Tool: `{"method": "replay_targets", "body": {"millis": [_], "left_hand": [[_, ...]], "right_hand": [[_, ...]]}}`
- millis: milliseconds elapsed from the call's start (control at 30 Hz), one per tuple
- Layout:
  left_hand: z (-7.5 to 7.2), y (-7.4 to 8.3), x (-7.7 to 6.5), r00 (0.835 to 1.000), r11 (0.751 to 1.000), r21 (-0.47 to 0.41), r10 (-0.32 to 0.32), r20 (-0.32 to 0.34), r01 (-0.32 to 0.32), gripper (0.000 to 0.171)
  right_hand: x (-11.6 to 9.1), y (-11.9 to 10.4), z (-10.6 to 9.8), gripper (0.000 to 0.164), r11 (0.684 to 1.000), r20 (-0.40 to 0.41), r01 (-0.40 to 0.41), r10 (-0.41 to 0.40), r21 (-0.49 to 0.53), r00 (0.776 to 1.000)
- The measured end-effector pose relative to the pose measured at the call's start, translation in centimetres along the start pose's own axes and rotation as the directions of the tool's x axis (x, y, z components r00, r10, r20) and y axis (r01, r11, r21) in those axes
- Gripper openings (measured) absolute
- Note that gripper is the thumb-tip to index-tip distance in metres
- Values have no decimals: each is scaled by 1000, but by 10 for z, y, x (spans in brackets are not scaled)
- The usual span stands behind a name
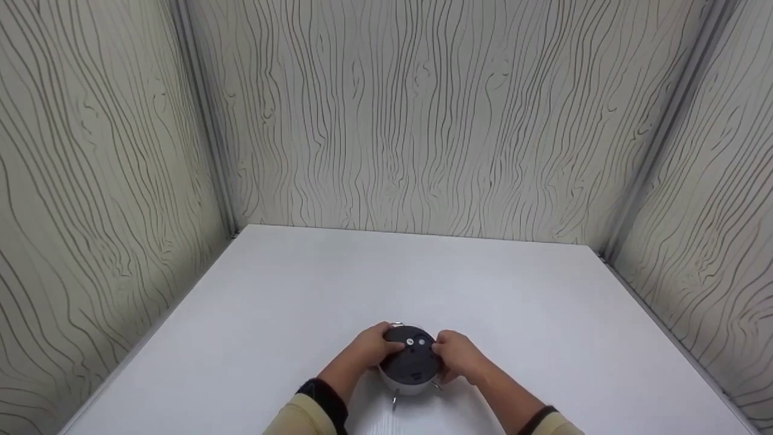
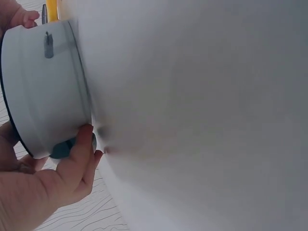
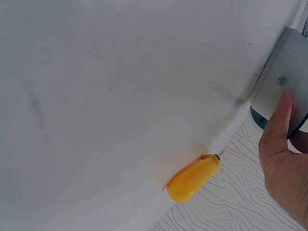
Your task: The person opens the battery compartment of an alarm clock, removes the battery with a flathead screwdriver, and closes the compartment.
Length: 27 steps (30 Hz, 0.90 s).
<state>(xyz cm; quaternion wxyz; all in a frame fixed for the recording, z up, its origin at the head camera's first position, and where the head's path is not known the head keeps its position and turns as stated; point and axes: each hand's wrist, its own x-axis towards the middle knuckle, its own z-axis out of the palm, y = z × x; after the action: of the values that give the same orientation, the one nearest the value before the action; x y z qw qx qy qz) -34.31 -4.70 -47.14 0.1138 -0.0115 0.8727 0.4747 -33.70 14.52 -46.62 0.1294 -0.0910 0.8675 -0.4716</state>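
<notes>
A round alarm clock lies back up on the white table, its dark back showing two small silver knobs and its white case upright at the sides. Two short metal legs stick out toward me. My left hand grips the left side, thumb on the back. From the right, my right hand holds the rim with thumb and curled fingers. A teal part shows beside the right fingers in the right wrist view. The clock's face is hidden underneath.
A yellow handle with a dark collar and thin metal tip lies on the tabletop, near the right hand. It cannot be made out in the head view. Wood-grain patterned panels enclose the white table at the back and both sides.
</notes>
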Motion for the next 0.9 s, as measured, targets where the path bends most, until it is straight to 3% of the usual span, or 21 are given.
{"method": "replay_targets", "body": {"millis": [433, 533, 733, 900], "left_hand": [[-6, 0, 0, 999, 1000, 15, 15, 51, -16, 41], [-9, 1, -1, 998, 1000, 18, 6, 61, -7, 47], [-15, -3, 1, 1000, 997, 72, -17, 17, 16, 55], [-22, 1, -2, 1000, 989, 146, -13, -19, 15, 56]], "right_hand": [[0, -5, -1, 15, 996, 40, 0, 4, -88, 999], [0, -6, -2, 16, 991, 49, 6, 1, -132, 999], [1, -12, -5, 19, 980, 41, -46, 55, -194, 998], [3, -15, -10, 21, 960, 7, -14, 16, -279, 1000]]}}
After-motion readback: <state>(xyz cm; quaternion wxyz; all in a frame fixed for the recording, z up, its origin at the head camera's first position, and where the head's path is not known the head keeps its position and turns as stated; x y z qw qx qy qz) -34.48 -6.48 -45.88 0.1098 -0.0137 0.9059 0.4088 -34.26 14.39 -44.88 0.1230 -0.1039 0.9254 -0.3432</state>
